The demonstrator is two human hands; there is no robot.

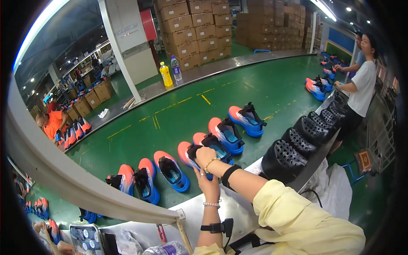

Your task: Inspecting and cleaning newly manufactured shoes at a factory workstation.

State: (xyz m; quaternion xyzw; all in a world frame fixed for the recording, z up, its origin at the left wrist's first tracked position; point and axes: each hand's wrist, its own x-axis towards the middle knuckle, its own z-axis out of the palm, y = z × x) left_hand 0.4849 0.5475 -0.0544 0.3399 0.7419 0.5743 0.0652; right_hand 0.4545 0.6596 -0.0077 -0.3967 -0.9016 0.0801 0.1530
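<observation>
1. My right hand (206, 156), at frame centre, closes on the black tongue of an orange-and-blue shoe (192, 155) on the green conveyor belt (263, 89).
2. My left hand (208, 183), just below, touches the right wrist; I cannot tell its grip.
3. Judged progress: shoes line both sides; which are finished is not visible.

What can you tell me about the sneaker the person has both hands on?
The sneaker is orange-pink at the toe, fading into a bright blue sole, with a black tongue and collar that look like fabric. It stands upright on the green conveyor belt, in a row of matching sneakers. The right hand grips its black opening from above, and the left hand reaches up just beneath it. Much of the shoe's heel is hidden behind the hands.
</observation>
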